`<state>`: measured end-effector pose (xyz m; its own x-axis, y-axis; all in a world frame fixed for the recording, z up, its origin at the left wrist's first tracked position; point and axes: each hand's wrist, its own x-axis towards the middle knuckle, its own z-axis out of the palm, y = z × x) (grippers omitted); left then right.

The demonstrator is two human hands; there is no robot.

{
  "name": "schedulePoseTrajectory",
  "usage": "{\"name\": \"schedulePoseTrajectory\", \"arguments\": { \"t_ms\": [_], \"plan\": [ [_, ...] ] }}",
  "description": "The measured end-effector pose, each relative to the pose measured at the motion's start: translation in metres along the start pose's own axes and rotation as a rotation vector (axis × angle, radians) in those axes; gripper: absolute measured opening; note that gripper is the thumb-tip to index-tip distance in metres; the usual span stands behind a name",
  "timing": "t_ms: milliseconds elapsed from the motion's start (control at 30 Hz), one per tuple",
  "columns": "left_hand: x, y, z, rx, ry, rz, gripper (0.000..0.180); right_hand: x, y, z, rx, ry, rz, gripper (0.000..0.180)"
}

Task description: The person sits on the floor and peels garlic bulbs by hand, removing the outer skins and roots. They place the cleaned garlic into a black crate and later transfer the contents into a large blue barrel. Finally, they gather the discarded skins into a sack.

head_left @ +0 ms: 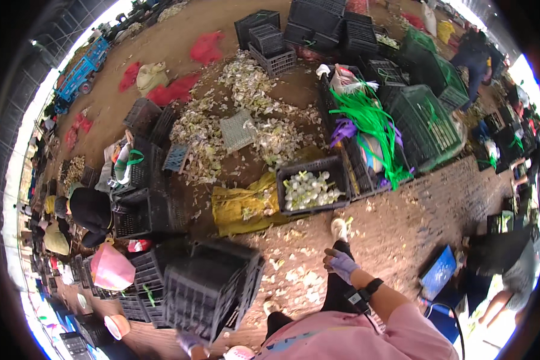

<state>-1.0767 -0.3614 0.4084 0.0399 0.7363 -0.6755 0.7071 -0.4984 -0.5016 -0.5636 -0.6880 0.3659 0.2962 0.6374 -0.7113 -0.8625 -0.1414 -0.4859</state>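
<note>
My left hand (192, 342), in a pale purple glove, is at the lower edge of a black plastic crate (213, 288). It appears to grip that edge, though the crate hides part of the fingers. The crate is tilted and slightly blurred, beside other stacked black crates. My right hand (341, 264), gloved with bare fingertips, hangs in front of my leg with its fingers loosely apart and nothing in them. Ahead of it, a black crate (312, 210) holds several white bulbs with pale green stems (309, 189).
Peelings (246, 90) cover the ground ahead, with a yellow sack (240, 210) near the bulb crate. Green strips (363, 108) lie on crates at right. A crouching person (90, 210) is at left; a pink bucket (112, 267) sits on crates. A blue board (438, 273) is at right.
</note>
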Motion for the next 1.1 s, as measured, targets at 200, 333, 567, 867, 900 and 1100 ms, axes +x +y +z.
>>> {"name": "schedulePoseTrajectory", "arguments": {
  "t_ms": [200, 333, 567, 867, 900, 1100],
  "plan": [
    [-0.075, 0.223, -0.193, -1.007, 0.72, -0.142, 0.05, 0.109, -0.12, -0.135, -0.943, 0.379, -0.027, 0.034],
    [-0.014, 0.379, -0.218, -1.083, 0.442, 0.277, 0.047, 0.197, -0.135, -0.226, -0.923, 0.495, -0.04, 0.047],
    [0.157, 0.592, -0.168, -1.346, 0.044, 0.347, 0.045, 0.374, -0.154, -0.321, -1.088, 0.642, 0.132, 0.036],
    [0.174, 0.811, -0.26, -1.503, -0.523, 0.756, 0.056, 0.402, -0.143, -0.362, -0.041, 0.408, -0.089, 0.05],
    [0.166, 0.821, -0.262, -1.545, -0.596, 0.792, 0.055, 0.387, -0.143, -0.342, 0.147, 0.332, -0.044, 0.052],
    [0.159, 0.824, -0.262, -1.242, -0.328, 0.61, 0.043, 0.387, -0.109, -0.345, -0.342, 0.281, -0.182, 0.077]
  ]
}}
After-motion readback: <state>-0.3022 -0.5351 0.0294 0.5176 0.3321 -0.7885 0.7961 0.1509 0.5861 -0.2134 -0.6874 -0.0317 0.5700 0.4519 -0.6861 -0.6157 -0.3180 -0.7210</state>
